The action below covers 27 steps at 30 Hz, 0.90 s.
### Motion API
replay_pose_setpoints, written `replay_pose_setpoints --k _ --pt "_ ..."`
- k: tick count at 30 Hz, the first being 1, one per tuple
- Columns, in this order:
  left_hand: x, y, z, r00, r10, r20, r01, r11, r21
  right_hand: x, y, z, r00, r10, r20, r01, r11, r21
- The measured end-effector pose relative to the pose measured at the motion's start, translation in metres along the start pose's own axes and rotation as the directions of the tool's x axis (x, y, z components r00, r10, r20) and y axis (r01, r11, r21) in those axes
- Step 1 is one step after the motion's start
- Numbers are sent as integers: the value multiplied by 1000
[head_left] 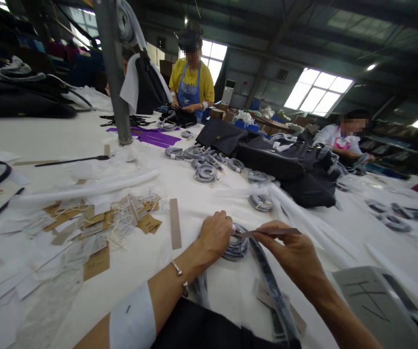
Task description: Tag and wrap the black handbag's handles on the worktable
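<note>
A coiled bag strap (237,249) in grey-looking plastic wrap lies on the white table in front of me. My left hand (215,233) is closed on the coil's upper left side, its fingertips partly hidden. Between the thumb and fingers of my right hand (290,249) is a flat grey-brown strip (249,233), whose left end meets the coil by my left hand. A dark wrapped strap length (272,286) runs from the coil toward me, passing under my right hand. Another grey-brown strip (176,224) lies flat left of my left hand.
Several wrapped coils (206,173) and black bags (274,155) lie ahead. Brown tags with strings (148,223) and paper pieces spread leftward. A grey device (376,305) sits at right front. A metal post (116,82) rises at left. Two people (193,87) work across the table.
</note>
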State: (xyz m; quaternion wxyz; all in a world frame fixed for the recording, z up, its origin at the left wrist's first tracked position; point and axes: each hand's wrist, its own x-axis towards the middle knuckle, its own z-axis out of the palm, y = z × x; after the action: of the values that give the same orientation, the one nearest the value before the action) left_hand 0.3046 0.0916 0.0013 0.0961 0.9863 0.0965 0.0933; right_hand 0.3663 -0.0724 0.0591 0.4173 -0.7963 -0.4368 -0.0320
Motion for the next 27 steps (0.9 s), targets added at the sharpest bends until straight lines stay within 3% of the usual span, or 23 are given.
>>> replay_pose_setpoints --k 4,11,16,22,25,27 --pt "0 -1 -3 1000 6 -4 -6 1000 15 1 8 8 987 -45 155 50 998 -26" --pt "-1 10 -19 998 28 -60 -24 997 67 8 31 40 946 -309 100 325 905 -274" --pt "-2 14 -20 996 34 -85 -30 998 50 13 38 52 930 -340 141 367 887 -280" --pt "-5 2 -29 999 17 -34 -21 992 -126 7 52 50 919 -377 120 395 893 -217" --pt "-3 -6 -39 997 45 60 -27 960 -280 4 82 48 899 -420 120 437 866 -242" --pt "2 -12 -40 986 -11 165 77 913 -399 6 101 54 857 -498 136 516 831 -207"
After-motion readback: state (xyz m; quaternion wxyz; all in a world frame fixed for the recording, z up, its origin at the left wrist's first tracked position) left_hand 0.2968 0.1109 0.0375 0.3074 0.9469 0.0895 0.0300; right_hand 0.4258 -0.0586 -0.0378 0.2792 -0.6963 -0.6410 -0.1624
